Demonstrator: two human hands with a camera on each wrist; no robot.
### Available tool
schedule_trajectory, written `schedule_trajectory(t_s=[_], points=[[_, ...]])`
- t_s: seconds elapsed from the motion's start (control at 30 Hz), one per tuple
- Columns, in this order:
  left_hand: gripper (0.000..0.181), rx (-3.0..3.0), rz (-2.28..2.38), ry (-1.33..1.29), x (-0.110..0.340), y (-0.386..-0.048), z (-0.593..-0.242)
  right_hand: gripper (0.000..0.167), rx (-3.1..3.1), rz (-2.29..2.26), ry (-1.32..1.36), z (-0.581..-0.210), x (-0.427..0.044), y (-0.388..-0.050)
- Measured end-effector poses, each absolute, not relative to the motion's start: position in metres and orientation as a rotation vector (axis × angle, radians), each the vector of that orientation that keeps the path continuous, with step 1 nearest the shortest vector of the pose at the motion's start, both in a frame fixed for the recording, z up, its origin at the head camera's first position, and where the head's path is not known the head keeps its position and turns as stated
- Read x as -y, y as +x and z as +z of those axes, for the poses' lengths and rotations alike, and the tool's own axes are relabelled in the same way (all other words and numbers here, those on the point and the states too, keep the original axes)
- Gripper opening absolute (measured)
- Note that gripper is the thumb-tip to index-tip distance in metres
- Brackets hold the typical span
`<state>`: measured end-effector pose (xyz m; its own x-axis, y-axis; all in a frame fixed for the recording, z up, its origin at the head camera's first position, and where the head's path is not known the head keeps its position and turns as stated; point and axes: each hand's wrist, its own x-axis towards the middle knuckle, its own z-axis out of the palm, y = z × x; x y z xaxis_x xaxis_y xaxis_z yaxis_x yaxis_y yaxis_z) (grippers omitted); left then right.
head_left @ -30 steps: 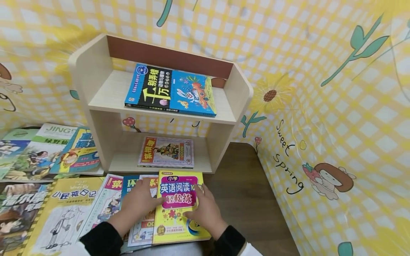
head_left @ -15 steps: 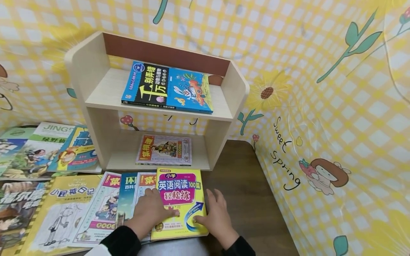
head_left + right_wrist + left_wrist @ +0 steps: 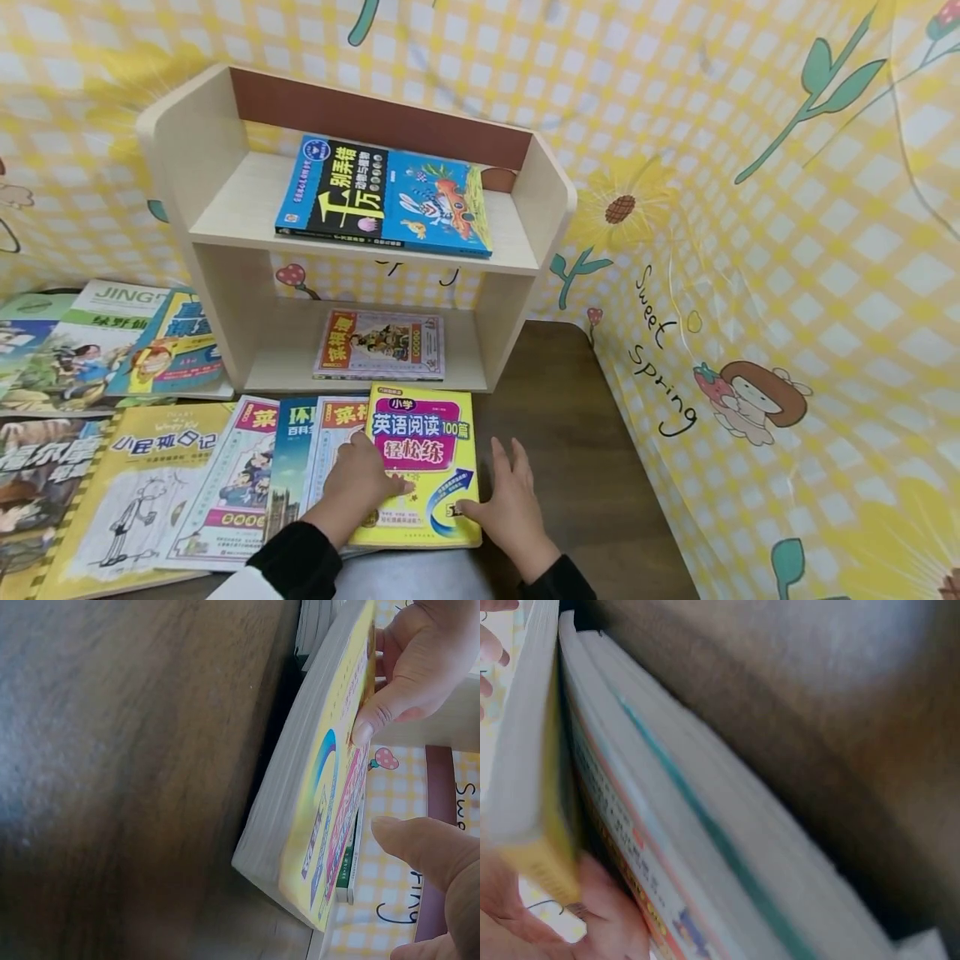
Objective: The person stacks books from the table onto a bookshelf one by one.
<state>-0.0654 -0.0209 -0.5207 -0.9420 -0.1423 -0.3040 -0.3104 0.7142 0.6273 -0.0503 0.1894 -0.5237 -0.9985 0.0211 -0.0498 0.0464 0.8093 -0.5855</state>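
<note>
A thick yellow workbook (image 3: 423, 467) with a pink title panel lies at the front, its left part over a row of overlapping books. My left hand (image 3: 358, 483) grips its left edge, thumb on the cover. In the left wrist view fingers (image 3: 611, 907) reach under the workbook's spine, above the books below. My right hand (image 3: 513, 508) is beside the right edge with fingers spread. In the right wrist view the right thumb (image 3: 420, 844) stands apart from the cover. Left of the workbook lie a purple-bordered comic book (image 3: 333, 442) and a blue encyclopedia (image 3: 288, 467).
A two-tier wooden bookshelf (image 3: 217, 196) stands behind. Blue picture books (image 3: 435, 204) lie on its upper shelf, and a comic book (image 3: 381, 343) on its lower one. More books, including a yellow diary (image 3: 142, 492), cover the left side. Patterned cloth (image 3: 750, 275) hangs around the dark table (image 3: 577, 450).
Both hands have slid down toward the workbook's lower half. The right hand has loosened from the right edge and spread its fingers. The view has shifted slightly.
</note>
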Motion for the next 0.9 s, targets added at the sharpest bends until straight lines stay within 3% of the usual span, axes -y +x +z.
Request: schedule_trajectory(t_s=[0.23, 0.47, 0.77, 0.9], points=[[0.103, -2.538, 1.262, -0.391, 0.025, -0.067, -0.527, 0.098, -2.952, -0.998, 0.103, -0.526, -0.194, -0.050], [0.076, -2.415, 1.537, -0.411, 0.026, -0.068, -0.534, 0.098, -2.956, -1.059, 0.100, -0.529, -0.202, -0.049], [0.060, -2.303, 1.815, -0.259, 0.028, -0.059, -0.531, 0.095, -2.854, -1.283, 0.092, -0.525, -0.207, -0.050], [0.063, -2.236, 1.898, -0.208, 0.039, -0.052, -0.521, 0.094, -2.781, -1.425, 0.056, -0.523, -0.204, -0.050]])
